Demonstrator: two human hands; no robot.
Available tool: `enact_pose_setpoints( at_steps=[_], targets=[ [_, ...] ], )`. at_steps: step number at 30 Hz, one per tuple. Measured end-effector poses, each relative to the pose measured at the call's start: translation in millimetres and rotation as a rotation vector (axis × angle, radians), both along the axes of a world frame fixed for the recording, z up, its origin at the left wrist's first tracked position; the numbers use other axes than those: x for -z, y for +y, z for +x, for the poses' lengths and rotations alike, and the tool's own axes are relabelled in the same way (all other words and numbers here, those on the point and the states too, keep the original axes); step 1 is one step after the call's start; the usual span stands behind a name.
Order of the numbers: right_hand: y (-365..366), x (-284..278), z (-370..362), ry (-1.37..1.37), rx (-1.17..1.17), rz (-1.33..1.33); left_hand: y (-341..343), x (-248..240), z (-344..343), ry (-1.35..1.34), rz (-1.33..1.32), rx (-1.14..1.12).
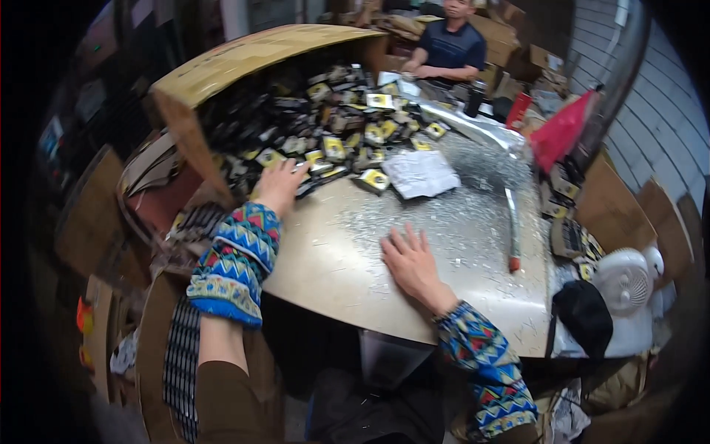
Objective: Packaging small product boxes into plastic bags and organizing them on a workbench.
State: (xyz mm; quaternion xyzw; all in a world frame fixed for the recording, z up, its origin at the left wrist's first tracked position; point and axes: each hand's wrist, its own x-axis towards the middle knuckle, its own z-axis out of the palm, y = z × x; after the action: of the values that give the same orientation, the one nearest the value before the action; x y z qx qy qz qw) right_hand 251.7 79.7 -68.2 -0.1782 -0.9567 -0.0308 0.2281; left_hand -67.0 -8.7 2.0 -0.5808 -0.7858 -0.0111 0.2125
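My left hand [279, 186] reaches to the near edge of a large heap of small black and yellow packs [334, 148]. Its fingers are stretched apart over the nearest packs; I cannot tell if they touch one. My right hand [410, 266] lies open, palm down, on the pale tabletop [325, 259], among many thin, shiny slivers [370, 222]. A crumpled white sheet [421, 175] rests beyond it, and a single black and yellow pack [372, 181] sits beside that sheet. Patterned blue sleeves cover both my forearms.
A cardboard box [177, 96] arches over the heap. Long silvery wrapping [473, 129] and a clear stick with an orange end [512, 229] lie to the right. A white fan [623, 281] and a black bag [582, 318] stand at the right edge. Another person [452, 52] sits across the table.
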Motion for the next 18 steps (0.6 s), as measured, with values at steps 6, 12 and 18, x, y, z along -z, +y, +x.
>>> enact_pose_setpoints(
  at_steps=[6,12,18],
  targets=[
    [6,-10,54,-0.119,-0.001,-0.126,21,-8,-41,0.019,-0.293,0.104],
    [7,3,116,0.052,0.026,-0.312,15,-34,0,-0.124,0.02,0.112],
    [5,8,96,0.034,0.219,-0.148,-9,-32,24,-0.413,0.209,-0.009]
  ],
)
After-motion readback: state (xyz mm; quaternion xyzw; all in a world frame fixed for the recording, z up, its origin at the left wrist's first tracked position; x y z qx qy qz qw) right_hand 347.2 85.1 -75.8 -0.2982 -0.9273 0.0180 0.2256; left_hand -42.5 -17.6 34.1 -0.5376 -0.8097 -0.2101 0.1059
